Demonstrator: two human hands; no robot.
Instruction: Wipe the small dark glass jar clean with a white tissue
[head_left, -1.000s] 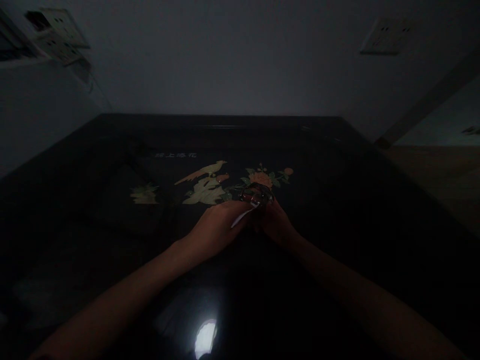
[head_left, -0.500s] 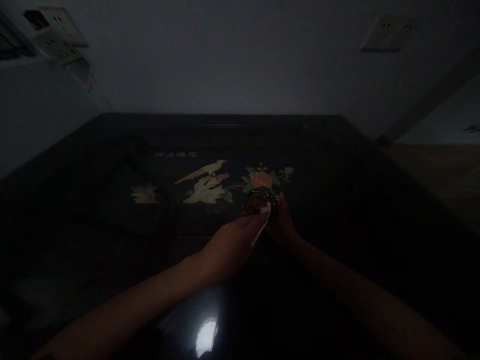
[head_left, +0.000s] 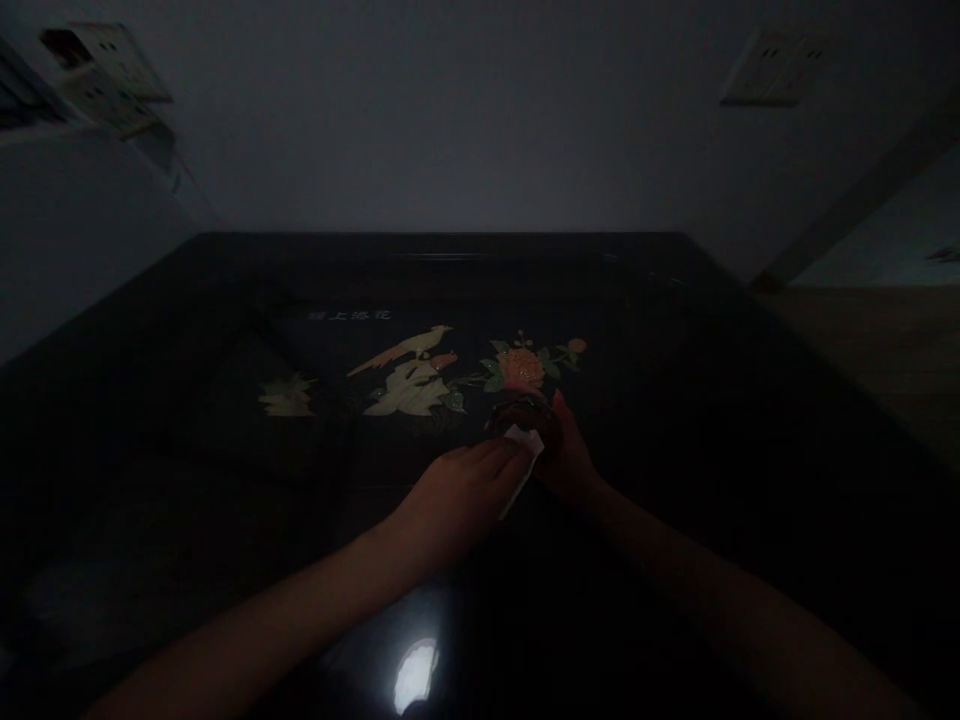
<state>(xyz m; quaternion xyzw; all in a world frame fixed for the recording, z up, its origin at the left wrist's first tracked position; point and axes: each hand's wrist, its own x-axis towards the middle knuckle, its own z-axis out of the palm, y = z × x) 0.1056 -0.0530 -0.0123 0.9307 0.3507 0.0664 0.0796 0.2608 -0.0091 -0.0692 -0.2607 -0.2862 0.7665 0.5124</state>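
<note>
Dim light leaves much of the detail dark. My left hand [head_left: 457, 500] is closed on a white tissue [head_left: 526, 438], pressed against a dark, shiny round object that looks like a small glass bowl [head_left: 525, 408]. From the right side, my right hand [head_left: 571, 455] grips this bowl, its thumb up along the rim. Part of the bowl is hidden behind the left fingers and the tissue. Both hands are over a glossy black tabletop [head_left: 540, 610], in front of an inlaid peony picture [head_left: 521, 368].
The tabletop bears an inlaid bird on a rock [head_left: 409, 375] and pale characters [head_left: 350, 315]. A bright light reflection [head_left: 416, 675] shows near the front. Behind stands a pale wall [head_left: 450, 120] with sockets at the left [head_left: 112, 80] and right [head_left: 776, 68].
Both hands and the bowl have shifted slightly toward me. My left hand has slid the tissue down a little, and the bowl's opening is tilted differently.
</note>
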